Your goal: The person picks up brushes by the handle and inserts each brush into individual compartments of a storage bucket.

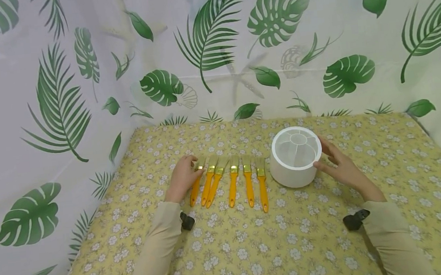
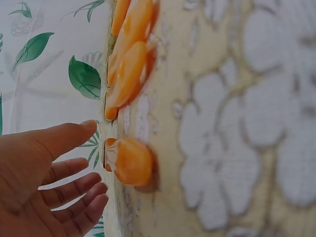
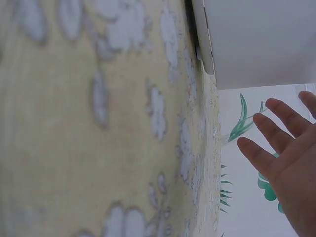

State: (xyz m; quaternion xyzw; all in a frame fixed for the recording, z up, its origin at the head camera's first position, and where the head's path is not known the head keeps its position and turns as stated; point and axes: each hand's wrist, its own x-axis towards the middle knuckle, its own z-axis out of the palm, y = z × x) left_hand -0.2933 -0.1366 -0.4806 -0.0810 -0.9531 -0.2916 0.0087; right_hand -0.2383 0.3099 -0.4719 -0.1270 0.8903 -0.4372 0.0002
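Observation:
Several paintbrushes with orange handles, gold ferrules and pale bristles lie in a row on the table, bristles pointing away. My left hand (image 1: 183, 177) is at the ferrule of the leftmost paintbrush (image 1: 195, 192), thumb and fingers apart on either side of it. In the left wrist view, that brush's handle end (image 2: 133, 162) shows beyond the relaxed fingers. A white round container (image 1: 294, 177) with divided compartments inside stands upright right of the brushes. My right hand (image 1: 340, 167) is at its right side, fingers spread; the container wall (image 3: 256, 44) fills the right wrist view's top corner.
A yellow floral cloth (image 1: 224, 253) covers the table. Behind and to the left hangs a white curtain (image 1: 122, 121) printed with green leaves. The rightmost paintbrush (image 1: 264, 193) lies just left of the container.

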